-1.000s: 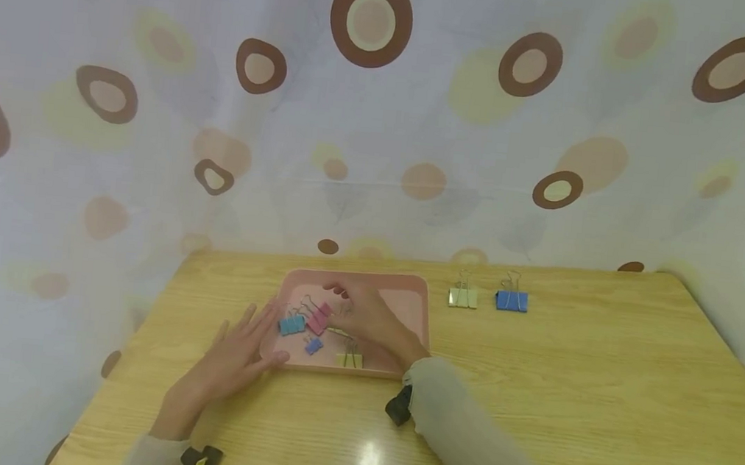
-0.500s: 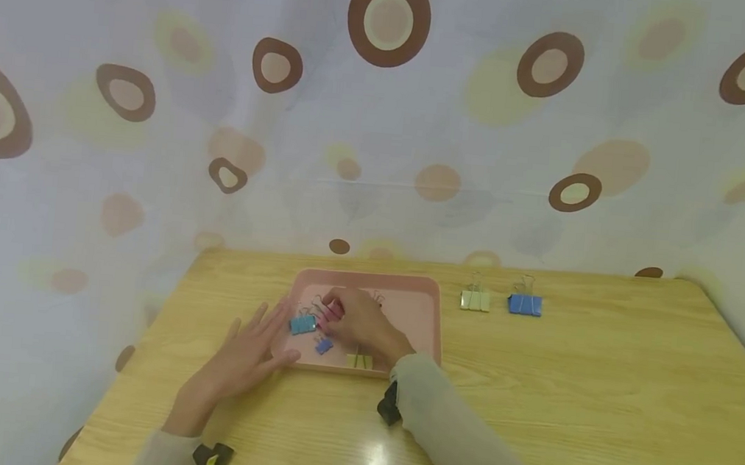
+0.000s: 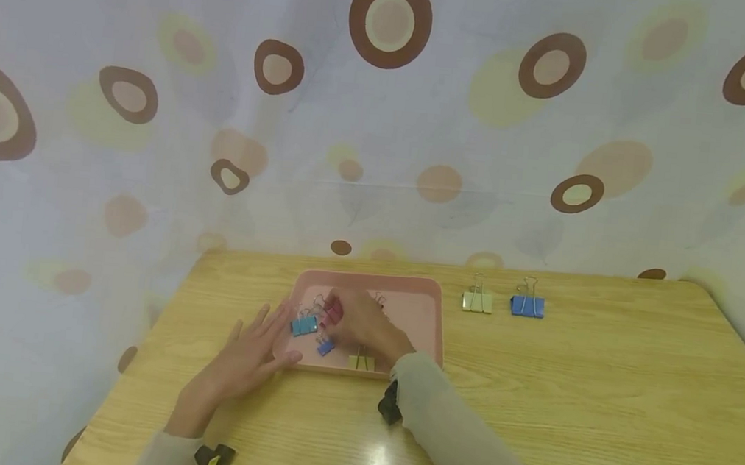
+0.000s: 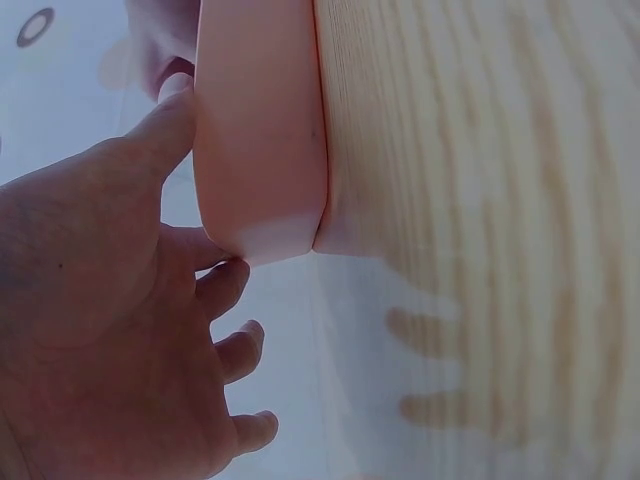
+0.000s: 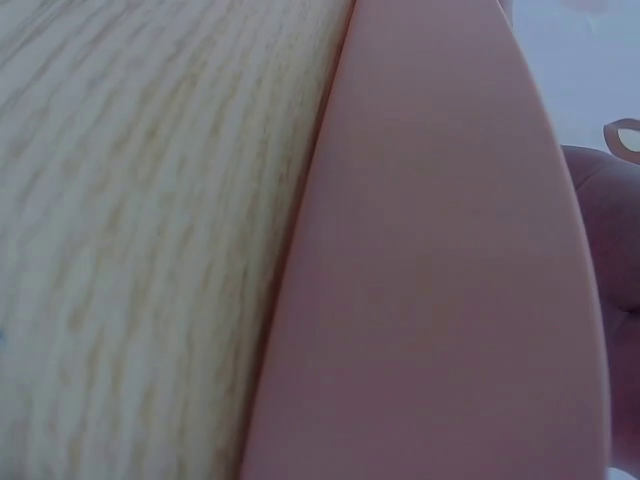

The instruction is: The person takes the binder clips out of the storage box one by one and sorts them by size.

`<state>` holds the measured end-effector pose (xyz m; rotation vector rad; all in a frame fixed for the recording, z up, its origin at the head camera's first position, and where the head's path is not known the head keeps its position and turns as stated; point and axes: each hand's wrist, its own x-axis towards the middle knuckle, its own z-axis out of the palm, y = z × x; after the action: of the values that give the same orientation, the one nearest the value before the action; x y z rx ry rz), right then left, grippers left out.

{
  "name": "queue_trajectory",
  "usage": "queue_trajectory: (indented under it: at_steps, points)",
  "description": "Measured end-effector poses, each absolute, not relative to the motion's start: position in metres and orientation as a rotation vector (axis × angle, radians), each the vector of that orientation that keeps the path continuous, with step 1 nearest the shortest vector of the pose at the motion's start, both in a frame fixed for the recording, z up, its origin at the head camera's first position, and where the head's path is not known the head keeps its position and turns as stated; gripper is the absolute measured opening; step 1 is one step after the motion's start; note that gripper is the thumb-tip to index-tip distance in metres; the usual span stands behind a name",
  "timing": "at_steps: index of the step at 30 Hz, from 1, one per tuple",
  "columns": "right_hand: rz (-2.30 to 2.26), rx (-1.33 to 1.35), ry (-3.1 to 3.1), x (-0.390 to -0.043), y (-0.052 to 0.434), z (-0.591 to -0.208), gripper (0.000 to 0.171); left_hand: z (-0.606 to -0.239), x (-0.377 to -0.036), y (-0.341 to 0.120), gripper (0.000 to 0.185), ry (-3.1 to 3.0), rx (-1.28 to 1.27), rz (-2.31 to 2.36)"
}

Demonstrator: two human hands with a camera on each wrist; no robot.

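Note:
A pink tray [image 3: 414, 325] with several binder clips in it sits on the table. My right hand [image 3: 364, 324] reaches into it, blurred, with thumb and fingers pinching a pink binder clip [image 3: 334, 312], partly hidden. Just left of those fingers lies a teal binder clip [image 3: 304, 325], and nearer me a small blue binder clip [image 3: 325, 347]. A yellow binder clip [image 3: 361, 362] is by the near wall. My left hand [image 3: 248, 362] rests with spread fingers against the tray's left end; the left wrist view shows its thumb [image 4: 170, 125] at the rim. The tray wall hides most of my right hand in the right wrist view.
On the wooden table [image 3: 564, 397], right of the tray, a pale yellow-green binder clip [image 3: 476, 302] and a larger blue binder clip [image 3: 528, 307] stand side by side. A patterned curtain [image 3: 381, 137] hangs behind the far edge. Wire handles of another clip [image 3: 380, 300] show behind my right hand.
My right hand has moved left and taken hold of the pink clip, which lay beside the teal one. My left hand keeps its place at the tray. The head view has shifted slightly.

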<state>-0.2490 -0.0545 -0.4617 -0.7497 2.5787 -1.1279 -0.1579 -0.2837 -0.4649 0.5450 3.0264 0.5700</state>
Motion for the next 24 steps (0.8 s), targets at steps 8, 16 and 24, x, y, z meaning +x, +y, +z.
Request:
queue_trajectory:
  at_steps: [8,16,24]
  points:
    - [-1.436,-0.827,2.439,-0.256,-0.047,-0.461,0.022,-0.465,-0.157,-0.280,0.080,3.011,0.541,0.581]
    - [-1.651,-0.775,2.334,-0.257,-0.032,-0.448,0.010,-0.461,-0.159,-0.280,0.080,3.000,0.527,0.576]
    - [-1.646,-0.741,2.372,-0.251,-0.017,-0.438,0.014,-0.462,-0.159,-0.283,0.082,2.992,0.509,0.579]
